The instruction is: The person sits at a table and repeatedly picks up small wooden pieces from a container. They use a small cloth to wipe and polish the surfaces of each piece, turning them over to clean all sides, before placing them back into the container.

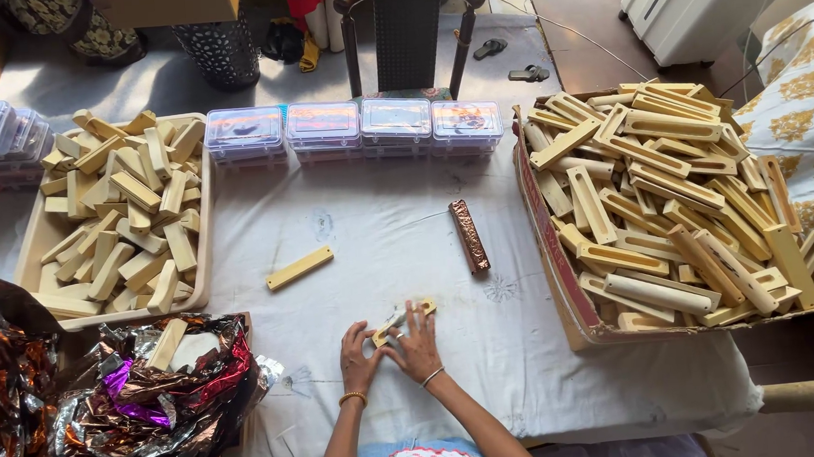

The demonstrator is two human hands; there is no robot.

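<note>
Fingers [412, 325] of both the left hand [359, 361] and the right hand [418, 350] pinch one tan wooden block [404, 318] near the counter's [380, 249] front edge; one foil-wrapped block [470, 236] lies finished mid-counter, while a heaped carton [564, 284] at the right edge remains.

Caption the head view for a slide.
Both hands, left hand and right hand, press a small wooden block on the white-covered table between two boxes of blocks.
</note>
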